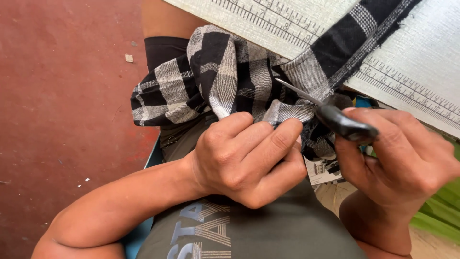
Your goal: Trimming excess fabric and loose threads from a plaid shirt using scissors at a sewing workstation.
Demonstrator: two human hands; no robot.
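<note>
One black-and-white checked cloth (pixel 225 76) is bunched in the left hand (pixel 249 160); below it, one pair of scissors (pixel 335 117) is clasped in the right hand (pixel 402 158).

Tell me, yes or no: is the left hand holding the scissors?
No. The left hand grips the black-and-white checked cloth, while the right hand holds the black-handled scissors.
</note>
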